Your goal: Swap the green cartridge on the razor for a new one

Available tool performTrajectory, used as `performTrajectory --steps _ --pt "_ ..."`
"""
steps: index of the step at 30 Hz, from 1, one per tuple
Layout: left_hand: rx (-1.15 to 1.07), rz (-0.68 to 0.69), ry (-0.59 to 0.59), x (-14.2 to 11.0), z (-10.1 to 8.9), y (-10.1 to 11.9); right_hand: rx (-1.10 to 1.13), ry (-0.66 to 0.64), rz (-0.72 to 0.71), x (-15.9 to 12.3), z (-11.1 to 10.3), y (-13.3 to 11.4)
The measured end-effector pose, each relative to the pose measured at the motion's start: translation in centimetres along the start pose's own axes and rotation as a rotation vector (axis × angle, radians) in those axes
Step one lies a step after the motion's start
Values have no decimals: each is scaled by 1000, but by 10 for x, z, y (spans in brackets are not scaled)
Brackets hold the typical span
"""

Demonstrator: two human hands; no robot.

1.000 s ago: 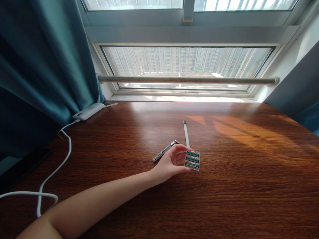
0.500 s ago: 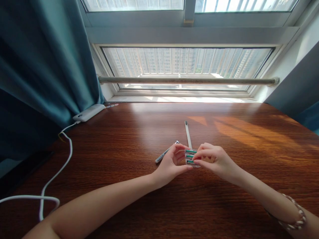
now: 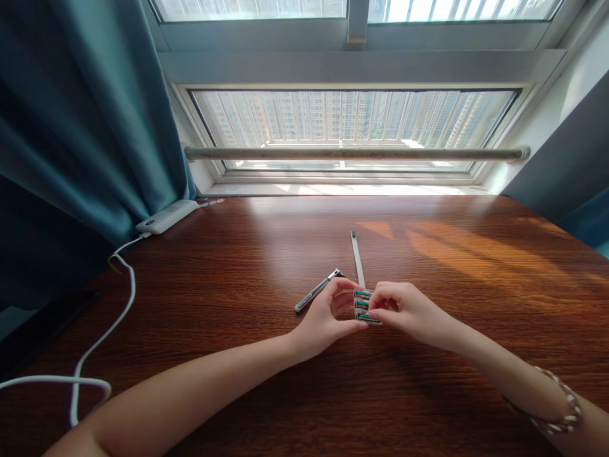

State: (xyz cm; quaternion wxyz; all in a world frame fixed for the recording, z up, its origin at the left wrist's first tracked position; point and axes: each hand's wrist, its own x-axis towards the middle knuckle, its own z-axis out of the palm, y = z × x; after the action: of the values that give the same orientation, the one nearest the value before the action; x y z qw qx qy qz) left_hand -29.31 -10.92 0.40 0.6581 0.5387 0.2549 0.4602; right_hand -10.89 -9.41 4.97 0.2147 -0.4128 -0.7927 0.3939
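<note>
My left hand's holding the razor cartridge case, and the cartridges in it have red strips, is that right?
The colour is wrong: the head view shows green strips on the cartridges. Your left hand does hold the razor cartridge case.

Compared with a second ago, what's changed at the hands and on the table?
The right hand has come in from the right; its fingertips are at the razor cartridge pack, though whether they grip it is unclear. The left hand still holds the pack; the toothbrush and razor handle lie as before.
</note>
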Motion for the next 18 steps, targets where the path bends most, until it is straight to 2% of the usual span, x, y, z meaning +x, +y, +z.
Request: performTrajectory --steps 9,18 --pt "-9 -73 -17 -2 0 2 -22 -61 83 1 1 2" --pt "0 -39 -39 -2 2 1 -108 21 -26 -1 0 1"
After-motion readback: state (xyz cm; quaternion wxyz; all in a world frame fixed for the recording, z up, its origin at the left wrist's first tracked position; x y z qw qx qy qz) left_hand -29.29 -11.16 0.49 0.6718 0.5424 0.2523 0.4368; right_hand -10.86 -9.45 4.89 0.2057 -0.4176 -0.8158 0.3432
